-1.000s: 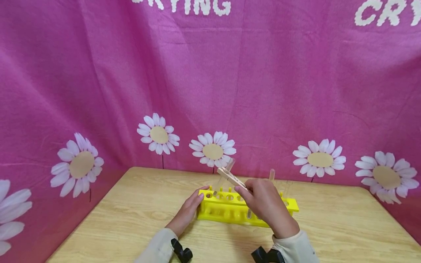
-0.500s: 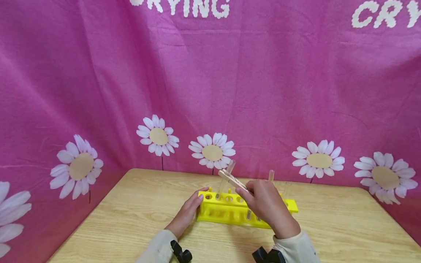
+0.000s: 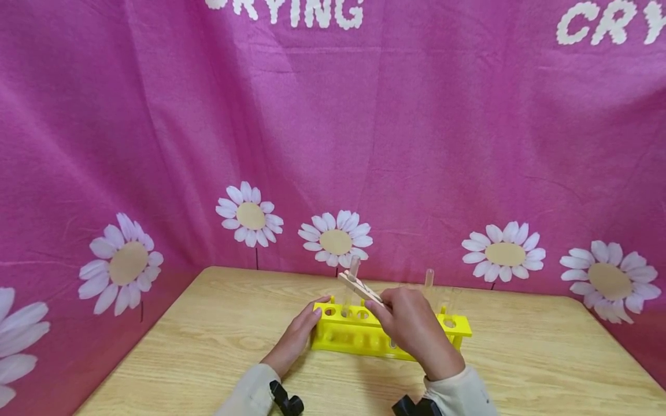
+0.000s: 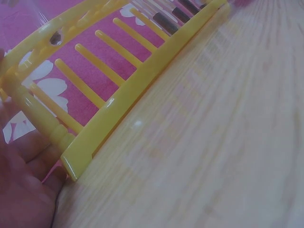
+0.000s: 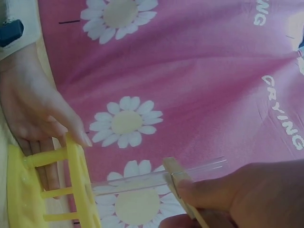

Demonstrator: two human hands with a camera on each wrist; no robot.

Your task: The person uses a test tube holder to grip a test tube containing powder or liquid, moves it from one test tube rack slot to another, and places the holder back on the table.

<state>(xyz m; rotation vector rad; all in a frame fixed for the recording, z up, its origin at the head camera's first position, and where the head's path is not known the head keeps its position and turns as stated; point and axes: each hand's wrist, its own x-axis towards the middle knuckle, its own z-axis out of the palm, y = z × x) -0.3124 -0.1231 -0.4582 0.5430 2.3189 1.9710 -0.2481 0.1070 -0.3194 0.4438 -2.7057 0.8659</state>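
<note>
My left hand (image 3: 293, 338) grips the left end of a yellow test tube rack (image 3: 354, 346), thumb at the top plate and fingers behind. In my right hand (image 3: 413, 326) is a wooden test tube holder (image 3: 364, 288), pinched by thumb and fingers. Its tip clamps a clear test tube (image 3: 355, 266) near the top. The tube stands nearly upright, its lower end in the rack's second hole from the left. In the left wrist view the tube's dark bottom (image 4: 56, 38) shows at the top plate.
More test tubes (image 3: 429, 280) stand in the right half of the rack, partly behind my right hand; dark stuff (image 4: 165, 23) fills their lower ends. Yellow drying pegs (image 4: 76, 80) line the rack. Behind the wooden table (image 3: 208, 323) hangs a pink daisy curtain (image 3: 416, 144).
The test tube has gone from leaning right to nearly upright, its lower end moving down into the second hole. My right hand has shifted slightly left. My left hand stays on the rack.
</note>
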